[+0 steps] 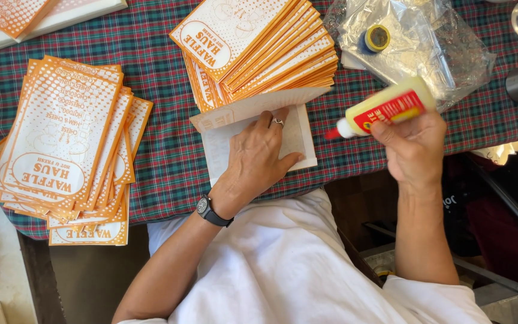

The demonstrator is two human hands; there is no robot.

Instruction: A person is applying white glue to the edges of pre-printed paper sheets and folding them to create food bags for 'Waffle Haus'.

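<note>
While the left hand [258,157] lay flat and spread on a white paper bag [298,139], pinning it to the plaid-clothed worktop [169,150], the right hand [413,150] gripped a yellow glue bottle [391,107] with a red label, its red nozzle pointing left, just right of the bag and above the cloth. Just beyond the bag sat a fanned stack of orange-printed bags [259,48]; a second stack [67,144] lay well apart at the left, and a crumpled clear plastic bag [427,42] at the far right. Doing this well seemed to call for firm pressure from the flat palm and a thin, even line of glue kept along the flap's edge.
</note>
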